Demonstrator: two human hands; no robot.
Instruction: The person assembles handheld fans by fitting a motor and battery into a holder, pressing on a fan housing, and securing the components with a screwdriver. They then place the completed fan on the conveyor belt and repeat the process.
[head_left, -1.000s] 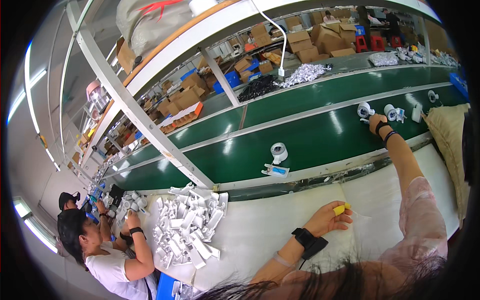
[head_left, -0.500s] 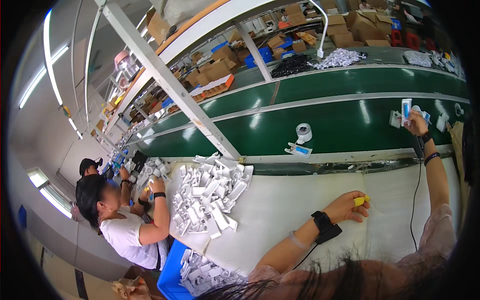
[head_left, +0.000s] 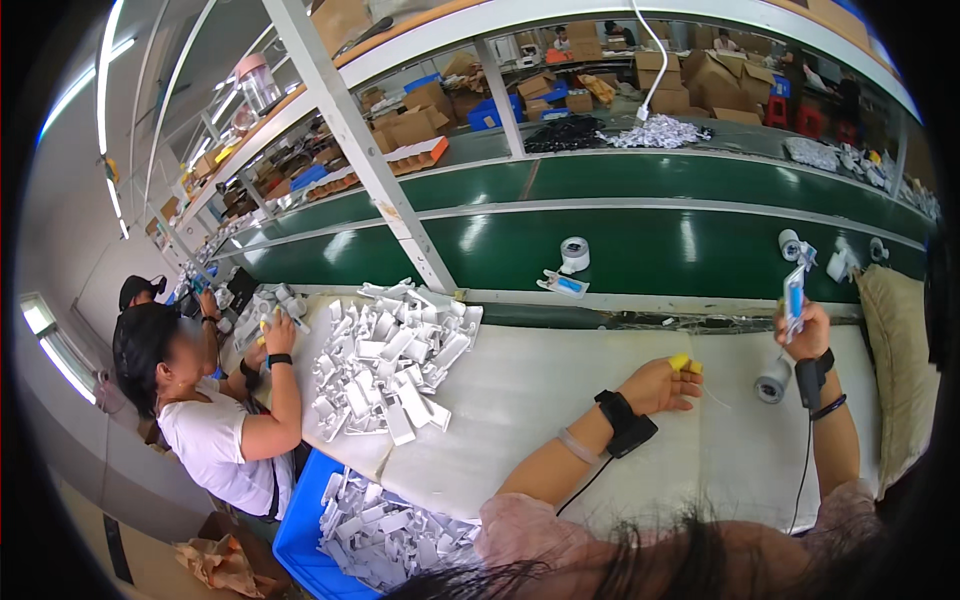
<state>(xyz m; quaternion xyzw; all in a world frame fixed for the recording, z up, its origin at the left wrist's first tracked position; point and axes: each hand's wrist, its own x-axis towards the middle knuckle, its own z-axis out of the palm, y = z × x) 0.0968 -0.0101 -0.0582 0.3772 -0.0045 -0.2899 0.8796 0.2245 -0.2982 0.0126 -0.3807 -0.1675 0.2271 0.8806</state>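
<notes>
My right hand (head_left: pixel 808 330) is raised over the right side of the table. It grips a slim white plastic housing (head_left: pixel 793 300) with a blue strip in it, held upright. Just below that hand, a round white lamp-like part (head_left: pixel 772 381) is seen against the table; whether it is joined to the housing I cannot tell. My left hand (head_left: pixel 662 386) hovers over the pale table covering (head_left: pixel 560 400), a yellow cover on one finger. Its fingers are loosely apart, with no object visible in them. A thin pale strand (head_left: pixel 716 400) shows beside its fingertips.
Beyond the table runs a green conveyor belt (head_left: pixel 650 240) carrying round white parts (head_left: pixel 574 254) and another blue-striped housing (head_left: pixel 566 285). A heap of white plastic pieces (head_left: pixel 390 350) lies left, above a filled blue bin (head_left: pixel 300 520). A co-worker (head_left: pixel 220 430) works beyond; a metal post (head_left: pixel 370 160) slants upward.
My right hand has come back from the belt with the housing, and the round part now shows below it. My left hand stays over the table, fingers a little straighter. The view has shifted.
</notes>
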